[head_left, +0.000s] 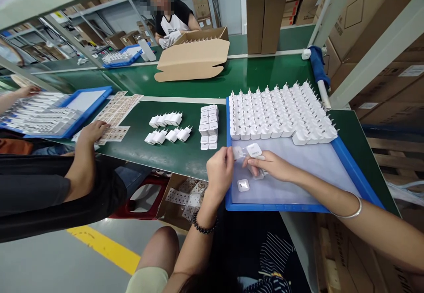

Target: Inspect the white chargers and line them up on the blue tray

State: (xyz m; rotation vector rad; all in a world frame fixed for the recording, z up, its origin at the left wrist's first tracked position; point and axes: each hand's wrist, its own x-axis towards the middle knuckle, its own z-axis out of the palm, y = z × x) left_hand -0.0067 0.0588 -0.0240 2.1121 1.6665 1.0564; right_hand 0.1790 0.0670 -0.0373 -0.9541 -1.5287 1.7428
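My right hand [273, 165] is closed on a white plug charger [254, 150], its flat printed face turned up, over the front of a blue-rimmed tray [278, 207]. Clear plastic film [237, 153] stretches from the charger to my left hand [220, 171], whose fingertips pinch its end. More clear plastic shows under my right fingers; what it belongs to I cannot make out. A single white charger [243, 185] lies on the tray just below. Behind my hands, rows of white chargers [274, 112] fill the back of the tray, metal pins up.
Left of the tray stand stacked white chargers [208, 123] and small groups with pins [165, 119]. A co-worker's hand [91, 133] rests by label sheets [121, 107]. Across the bench, another person sits behind an open cardboard box [195, 56]. A metal post [374, 41] rises at right.
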